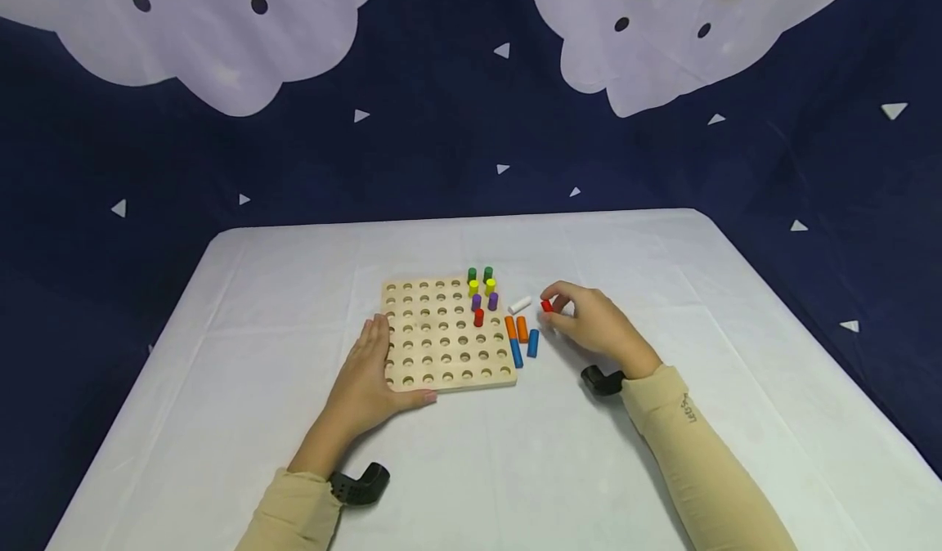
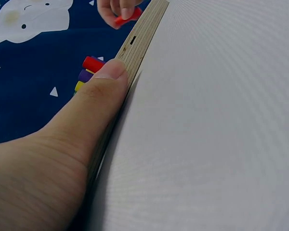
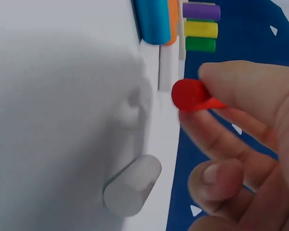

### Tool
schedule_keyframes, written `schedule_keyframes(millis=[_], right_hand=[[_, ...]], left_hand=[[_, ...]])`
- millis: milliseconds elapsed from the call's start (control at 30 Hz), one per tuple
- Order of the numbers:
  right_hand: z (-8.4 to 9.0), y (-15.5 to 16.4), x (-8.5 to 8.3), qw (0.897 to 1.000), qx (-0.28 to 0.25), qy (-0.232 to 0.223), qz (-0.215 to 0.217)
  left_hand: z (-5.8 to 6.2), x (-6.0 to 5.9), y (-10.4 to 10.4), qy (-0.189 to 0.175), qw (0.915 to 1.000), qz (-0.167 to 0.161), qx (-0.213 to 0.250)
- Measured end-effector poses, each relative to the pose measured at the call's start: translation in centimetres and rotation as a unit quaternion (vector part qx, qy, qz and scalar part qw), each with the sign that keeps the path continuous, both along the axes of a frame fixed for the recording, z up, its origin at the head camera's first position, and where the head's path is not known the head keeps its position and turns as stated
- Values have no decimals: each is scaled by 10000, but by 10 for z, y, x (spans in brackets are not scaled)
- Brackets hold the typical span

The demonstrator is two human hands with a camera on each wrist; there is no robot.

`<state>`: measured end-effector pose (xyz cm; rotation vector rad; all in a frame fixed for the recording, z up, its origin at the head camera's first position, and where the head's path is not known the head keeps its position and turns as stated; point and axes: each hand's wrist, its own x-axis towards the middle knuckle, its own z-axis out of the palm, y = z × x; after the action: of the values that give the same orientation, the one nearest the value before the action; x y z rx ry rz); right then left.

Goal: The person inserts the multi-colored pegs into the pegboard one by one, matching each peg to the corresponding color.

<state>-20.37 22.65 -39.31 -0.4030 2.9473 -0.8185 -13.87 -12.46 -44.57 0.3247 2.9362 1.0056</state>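
A wooden pegboard (image 1: 441,338) with many round holes lies on the white table (image 1: 294,306). Green, yellow and purple pegs and one red peg (image 1: 478,317) stand in its far right holes. My left hand (image 1: 371,371) rests flat against the board's near left corner, thumb (image 2: 106,79) pressed along its edge (image 2: 142,36). My right hand (image 1: 589,322) hovers right of the board and pinches a red peg (image 1: 546,306) (image 3: 188,95) between thumb and fingertips. A white peg (image 1: 519,303) (image 3: 132,185) lies loose beside it. Orange pegs (image 1: 517,327) and blue pegs (image 1: 524,347) lie by the board's right edge.
A dark blue cloth (image 1: 441,150) with white clouds hangs behind the table. Black wrist mounts (image 1: 361,486) (image 1: 602,379) sit at both cuffs. Bare tabletop stretches on the left, right and near side.
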Motion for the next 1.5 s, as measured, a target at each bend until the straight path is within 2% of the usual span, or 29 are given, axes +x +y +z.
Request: schedule_keyframes(millis=[133,300,767,933,1167,1500], right_hand=[[3,-4,-2,9994,-320,122,12],[7,-15,-5,9985,-411,335,153],[1,-60,-5,9952,-109,538,809],[1,-64,-5,9940,81,672,860],[3,-65,-4,9890,228,880,1166],[4,-67,-3,9865,427,1010,1215]], left_hand=[[0,0,0,0,10000,-11,-20],[1,0,0,32,10000,-22,33],[-2,0,0,46,10000,-11,12],[-2,0,0,15,10000,4,37],[-1,1,0,-9,10000,31,51],[-1,2,1,-38,10000,33,2]])
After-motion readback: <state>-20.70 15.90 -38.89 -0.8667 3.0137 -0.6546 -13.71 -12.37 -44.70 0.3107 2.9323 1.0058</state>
